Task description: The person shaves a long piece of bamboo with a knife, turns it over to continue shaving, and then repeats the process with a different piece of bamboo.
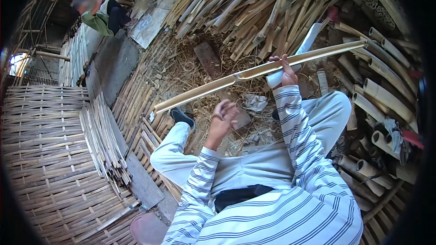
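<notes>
A long split bamboo piece (195, 94), its hollow pale inner side facing up, slants across the view with a node near its middle. My right hand (288, 73) is closed around it, right of that node. Below it, apart from the bamboo, my left hand (222, 117) hovers with its fingers loosely curled and apart, and no object shows in it. Behind the right hand a pale whitish cylinder (309, 37) runs up to the right, partly hidden by the hand and the bamboo.
Fibrous shavings and a flat block (206, 58) lie on the ground. Bamboo strips (254, 4) are heaped at the back, and cut bamboo tubes (379, 94) are stacked at right. Woven bamboo (45, 154) fills the left. Another person (104, 20) sits at the far left.
</notes>
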The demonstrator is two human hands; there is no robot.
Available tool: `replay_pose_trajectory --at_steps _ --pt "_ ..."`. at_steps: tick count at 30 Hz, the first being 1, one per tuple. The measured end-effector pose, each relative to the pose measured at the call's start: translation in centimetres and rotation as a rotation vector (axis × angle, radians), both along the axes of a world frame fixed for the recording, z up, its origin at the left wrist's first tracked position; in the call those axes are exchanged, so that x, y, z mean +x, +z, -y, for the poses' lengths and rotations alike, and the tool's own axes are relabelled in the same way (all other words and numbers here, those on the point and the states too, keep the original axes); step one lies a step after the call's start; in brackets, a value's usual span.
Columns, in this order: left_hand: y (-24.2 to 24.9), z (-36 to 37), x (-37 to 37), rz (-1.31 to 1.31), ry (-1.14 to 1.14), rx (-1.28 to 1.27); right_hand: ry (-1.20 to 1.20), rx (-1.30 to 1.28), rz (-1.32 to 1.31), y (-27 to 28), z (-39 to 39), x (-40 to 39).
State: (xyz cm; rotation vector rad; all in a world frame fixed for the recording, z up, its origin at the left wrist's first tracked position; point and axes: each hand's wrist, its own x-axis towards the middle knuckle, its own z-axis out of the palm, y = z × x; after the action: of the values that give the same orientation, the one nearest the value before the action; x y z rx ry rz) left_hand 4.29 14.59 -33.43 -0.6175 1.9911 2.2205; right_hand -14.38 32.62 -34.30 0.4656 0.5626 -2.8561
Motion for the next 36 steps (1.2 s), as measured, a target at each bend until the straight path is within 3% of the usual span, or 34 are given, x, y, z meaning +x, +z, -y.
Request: replay_pose_trajectory --at_steps 3,8,11,14,18,19,21,23,24,27,28,29,31,34,36 --pt "2.0 1.6 -0.3 -0.161 0.289 0.314 0.007 -0.016 -0.054 -0.6 -0.1 0.2" --pt "-0.7 6.7 2.2 -0.325 0.495 0.819 0.02 0.003 -0.153 -0.6 -1.2 -0.6" --pt "0.0 8.2 3.3 -0.521 0.718 0.971 -0.037 0.015 -0.132 -0.6 -1.7 -1.0" --pt "-1.7 11.1 4.6 -0.531 0.887 0.97 -0.05 0.007 -0.094 -0.3 -2.0 -1.0" --pt "-3.4 13.4 4.9 -0.532 1.017 0.873 -0.059 -0.032 -0.122 -0.4 -2.3 -1.2" --pt "-4.8 14.4 5.6 -0.561 0.875 0.85 -0.069 -0.033 -0.132 -0.6 -2.4 -1.2" --pt "-7.2 16.6 6.4 -0.432 1.041 0.814 -0.087 -0.001 -0.114 -0.7 -2.6 -1.1" --pt "-11.1 19.2 7.6 -0.525 0.963 0.777 -0.09 0.006 -0.097 -0.3 -2.6 -1.0" --pt "-6.5 16.2 5.6 -0.289 1.363 0.705 -0.091 0.039 -0.086 -0.3 -2.7 -1.0" --pt "-12.1 17.0 7.2 -0.072 1.264 0.804 -0.108 0.014 -0.061 0.1 -2.6 -1.0" --pt "-12.2 14.9 7.1 -0.16 1.147 0.77 -0.122 0.015 -0.053 0.0 -2.6 -0.8" --pt "-9.5 11.8 5.3 -0.019 1.188 0.429 -0.134 0.013 -0.049 -0.2 -2.6 -1.0" --pt "-9.0 10.7 3.8 0.11 1.2 0.175 -0.132 0.046 -0.053 0.0 -2.7 -0.9" --pt "-9.0 11.3 3.2 0.246 1.076 -0.498 -0.121 0.119 -0.062 0.5 -3.7 -1.0" --pt "-8.7 13.1 3.3 0.372 1.245 -0.421 -0.155 0.121 -0.052 0.8 -4.8 -1.7"
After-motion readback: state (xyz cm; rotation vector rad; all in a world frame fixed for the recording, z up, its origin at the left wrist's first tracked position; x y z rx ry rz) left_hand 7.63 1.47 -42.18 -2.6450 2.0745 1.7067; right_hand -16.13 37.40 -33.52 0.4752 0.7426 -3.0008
